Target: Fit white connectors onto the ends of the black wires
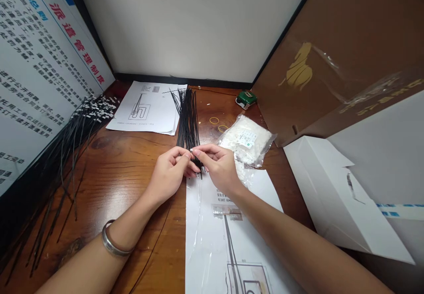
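Note:
A bundle of thin black wires lies on the wooden table, running away from me. My left hand and my right hand meet at the bundle's near end. Both pinch there, fingertips together, around a small white piece that I cannot make out clearly. The left wrist wears a metal bangle. A clear bag of small white parts lies just right of my right hand.
A pile of black wires with white tips leans at the left by a printed board. Drawing sheets lie behind and before the hands. A green object, rubber bands and white cardboard stand right.

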### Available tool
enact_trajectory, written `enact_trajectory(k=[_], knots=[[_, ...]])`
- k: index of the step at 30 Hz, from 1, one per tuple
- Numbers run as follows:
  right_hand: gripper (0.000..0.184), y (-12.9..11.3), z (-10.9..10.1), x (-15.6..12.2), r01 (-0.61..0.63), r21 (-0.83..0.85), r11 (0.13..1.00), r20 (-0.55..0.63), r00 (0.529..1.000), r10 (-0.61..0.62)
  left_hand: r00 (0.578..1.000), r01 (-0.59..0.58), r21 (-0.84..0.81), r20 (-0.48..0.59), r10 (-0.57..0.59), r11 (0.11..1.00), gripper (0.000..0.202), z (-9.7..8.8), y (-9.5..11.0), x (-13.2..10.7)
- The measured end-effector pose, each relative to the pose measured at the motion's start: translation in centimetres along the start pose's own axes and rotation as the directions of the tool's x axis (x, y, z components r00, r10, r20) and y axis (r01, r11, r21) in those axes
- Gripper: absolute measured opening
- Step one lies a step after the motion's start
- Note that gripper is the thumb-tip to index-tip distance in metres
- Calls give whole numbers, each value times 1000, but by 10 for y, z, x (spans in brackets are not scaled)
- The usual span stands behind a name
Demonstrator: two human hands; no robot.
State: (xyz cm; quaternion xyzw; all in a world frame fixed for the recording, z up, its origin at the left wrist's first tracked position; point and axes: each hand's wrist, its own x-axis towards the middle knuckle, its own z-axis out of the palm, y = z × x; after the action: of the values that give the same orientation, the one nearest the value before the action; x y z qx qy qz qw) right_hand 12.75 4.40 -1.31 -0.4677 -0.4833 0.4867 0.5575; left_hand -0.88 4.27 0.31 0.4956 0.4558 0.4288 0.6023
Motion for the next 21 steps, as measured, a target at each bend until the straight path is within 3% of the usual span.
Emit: enact_trajectory(k=[21], knots=[[18,7,-1,-2,4,-10,1000,-4,1000,-4,1000,-12,15,3,12,1000,19,0,0,0]])
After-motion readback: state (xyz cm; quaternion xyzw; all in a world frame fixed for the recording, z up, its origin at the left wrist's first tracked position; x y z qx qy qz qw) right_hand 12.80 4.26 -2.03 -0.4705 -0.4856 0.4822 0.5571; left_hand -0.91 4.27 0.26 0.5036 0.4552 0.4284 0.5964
